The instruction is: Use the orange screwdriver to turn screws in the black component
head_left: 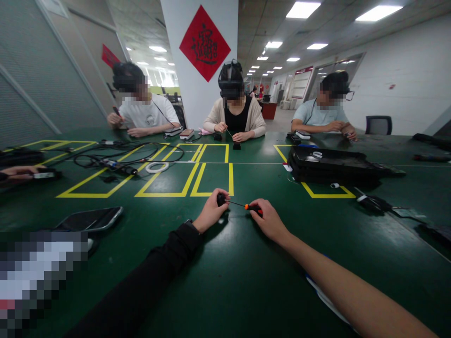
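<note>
Over the green table, my left hand is closed around a small black object. My right hand grips the handle of a screwdriver, which is black with red and orange parts. Its thin metal shaft points left, and the tip reaches the black object between my left fingers. The exact contact point is too small to make out. A small pale shine shows on the table under my left hand.
Phones lie at the left, near a hand holding a small device. Cables and a white ring sit beyond. Black trays are stacked at the right, near a black cable. Three people sit across the table.
</note>
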`<action>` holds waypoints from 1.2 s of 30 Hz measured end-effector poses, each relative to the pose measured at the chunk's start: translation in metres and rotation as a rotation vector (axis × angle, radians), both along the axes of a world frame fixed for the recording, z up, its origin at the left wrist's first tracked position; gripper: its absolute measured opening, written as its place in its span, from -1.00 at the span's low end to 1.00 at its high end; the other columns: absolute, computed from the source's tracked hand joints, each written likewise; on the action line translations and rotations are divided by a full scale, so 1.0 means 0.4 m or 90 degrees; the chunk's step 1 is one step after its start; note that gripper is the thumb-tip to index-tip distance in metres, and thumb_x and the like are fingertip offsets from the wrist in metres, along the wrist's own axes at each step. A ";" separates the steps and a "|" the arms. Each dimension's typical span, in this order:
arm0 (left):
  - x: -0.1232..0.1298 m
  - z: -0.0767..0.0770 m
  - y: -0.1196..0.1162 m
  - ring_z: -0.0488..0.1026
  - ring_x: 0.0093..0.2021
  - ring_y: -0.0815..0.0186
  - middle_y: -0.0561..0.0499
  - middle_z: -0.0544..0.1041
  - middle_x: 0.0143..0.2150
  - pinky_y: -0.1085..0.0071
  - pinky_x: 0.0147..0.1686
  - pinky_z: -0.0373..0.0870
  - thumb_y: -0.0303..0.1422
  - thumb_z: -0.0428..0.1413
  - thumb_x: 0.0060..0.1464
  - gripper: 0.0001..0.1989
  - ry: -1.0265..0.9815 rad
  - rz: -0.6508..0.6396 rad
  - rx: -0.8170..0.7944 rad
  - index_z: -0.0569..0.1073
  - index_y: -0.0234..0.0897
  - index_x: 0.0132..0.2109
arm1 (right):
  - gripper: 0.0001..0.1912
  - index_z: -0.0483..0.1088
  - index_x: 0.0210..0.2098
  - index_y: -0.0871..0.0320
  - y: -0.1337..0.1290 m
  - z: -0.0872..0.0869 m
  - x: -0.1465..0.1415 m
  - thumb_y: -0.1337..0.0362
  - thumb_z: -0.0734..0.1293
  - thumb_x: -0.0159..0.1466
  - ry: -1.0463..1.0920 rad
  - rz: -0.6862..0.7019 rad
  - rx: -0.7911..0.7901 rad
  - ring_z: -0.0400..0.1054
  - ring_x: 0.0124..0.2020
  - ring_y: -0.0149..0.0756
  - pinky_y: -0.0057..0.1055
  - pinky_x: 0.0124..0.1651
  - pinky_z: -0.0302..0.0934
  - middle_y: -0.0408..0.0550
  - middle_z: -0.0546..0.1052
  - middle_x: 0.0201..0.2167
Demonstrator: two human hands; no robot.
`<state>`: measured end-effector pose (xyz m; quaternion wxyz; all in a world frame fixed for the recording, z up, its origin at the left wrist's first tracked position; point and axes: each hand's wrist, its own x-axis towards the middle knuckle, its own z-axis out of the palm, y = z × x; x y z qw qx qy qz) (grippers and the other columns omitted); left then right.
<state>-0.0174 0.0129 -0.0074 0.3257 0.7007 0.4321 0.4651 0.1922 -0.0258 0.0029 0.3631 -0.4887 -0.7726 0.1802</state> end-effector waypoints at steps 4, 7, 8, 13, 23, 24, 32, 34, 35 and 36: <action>0.001 0.000 -0.001 0.37 -0.22 0.34 0.04 0.41 -0.27 0.33 -0.10 0.24 -0.52 0.01 -0.07 -0.76 -0.008 0.002 -0.004 0.26 -0.26 -0.19 | -0.83 0.33 -0.23 0.14 -0.001 0.001 0.001 0.39 0.20 0.18 0.004 0.001 -0.003 0.23 -0.19 -0.30 -0.31 -0.10 0.14 -0.05 0.39 -0.25; 0.001 -0.001 -0.001 0.37 -0.22 0.34 0.04 0.41 -0.26 0.32 -0.09 0.24 -0.52 0.01 -0.07 -0.76 -0.008 0.007 -0.008 0.26 -0.26 -0.18 | -0.83 0.33 -0.23 0.14 -0.002 0.003 0.001 0.38 0.20 0.18 0.005 0.001 -0.005 0.23 -0.19 -0.29 -0.31 -0.10 0.14 -0.05 0.39 -0.25; 0.001 -0.001 -0.001 0.37 -0.22 0.34 0.04 0.41 -0.26 0.32 -0.09 0.24 -0.51 0.01 -0.07 -0.76 -0.007 0.009 -0.009 0.26 -0.26 -0.18 | -0.84 0.33 -0.23 0.14 -0.003 0.004 0.001 0.38 0.20 0.18 0.006 0.000 -0.005 0.23 -0.19 -0.29 -0.30 -0.10 0.14 -0.05 0.39 -0.25; 0.001 -0.001 -0.001 0.36 -0.21 0.35 0.05 0.41 -0.27 0.34 -0.09 0.23 -0.52 0.01 -0.08 -0.75 0.004 0.007 0.001 0.26 -0.26 -0.19 | -0.81 0.33 -0.20 0.15 0.001 -0.002 0.000 0.32 0.25 0.17 0.005 -0.005 -0.010 0.24 -0.20 -0.28 -0.29 -0.11 0.15 -0.03 0.39 -0.25; 0.002 0.005 -0.003 0.37 -0.22 0.35 0.05 0.42 -0.27 0.35 -0.09 0.23 -0.53 0.01 -0.09 -0.75 0.007 0.006 -0.005 0.26 -0.26 -0.19 | -0.85 0.35 -0.23 0.14 0.002 -0.002 0.002 0.31 0.24 0.18 -0.014 0.004 0.016 0.22 -0.19 -0.29 -0.32 -0.10 0.12 -0.06 0.40 -0.27; 0.003 0.005 -0.003 0.37 -0.22 0.35 0.05 0.42 -0.27 0.35 -0.09 0.23 -0.54 0.01 -0.09 -0.75 0.006 0.004 -0.005 0.26 -0.26 -0.19 | -0.83 0.35 -0.22 0.14 0.001 -0.001 0.002 0.31 0.25 0.17 -0.016 0.003 0.014 0.22 -0.19 -0.28 -0.32 -0.10 0.12 -0.06 0.39 -0.26; 0.002 0.004 -0.003 0.36 -0.21 0.34 0.05 0.41 -0.28 0.32 -0.08 0.23 -0.53 0.01 -0.09 -0.76 0.004 0.010 0.003 0.27 -0.26 -0.20 | -0.84 0.37 -0.26 0.15 0.001 0.003 0.001 0.34 0.18 0.22 -0.017 0.010 -0.001 0.22 -0.18 -0.28 -0.30 -0.07 0.10 -0.04 0.39 -0.27; 0.003 0.005 -0.003 0.37 -0.21 0.34 0.04 0.41 -0.27 0.32 -0.08 0.23 -0.53 0.01 -0.09 -0.76 0.002 0.012 -0.004 0.27 -0.26 -0.20 | -0.85 0.35 -0.24 0.14 0.000 0.004 0.000 0.34 0.23 0.18 -0.011 0.005 0.005 0.22 -0.18 -0.27 -0.30 -0.08 0.11 -0.05 0.39 -0.26; 0.003 0.005 -0.004 0.37 -0.21 0.34 0.04 0.41 -0.27 0.32 -0.08 0.23 -0.53 0.01 -0.10 -0.76 0.000 0.012 -0.006 0.27 -0.27 -0.20 | -0.84 0.34 -0.23 0.14 0.000 0.004 0.000 0.34 0.25 0.16 -0.010 0.002 0.006 0.22 -0.18 -0.27 -0.30 -0.08 0.11 -0.05 0.39 -0.26; 0.003 0.006 -0.004 0.37 -0.22 0.34 0.04 0.41 -0.27 0.33 -0.08 0.24 -0.54 0.01 -0.10 -0.76 -0.001 0.011 -0.007 0.27 -0.27 -0.21 | -0.83 0.34 -0.22 0.14 -0.001 0.004 -0.001 0.33 0.26 0.16 -0.011 -0.002 0.004 0.22 -0.18 -0.26 -0.29 -0.08 0.11 -0.05 0.39 -0.25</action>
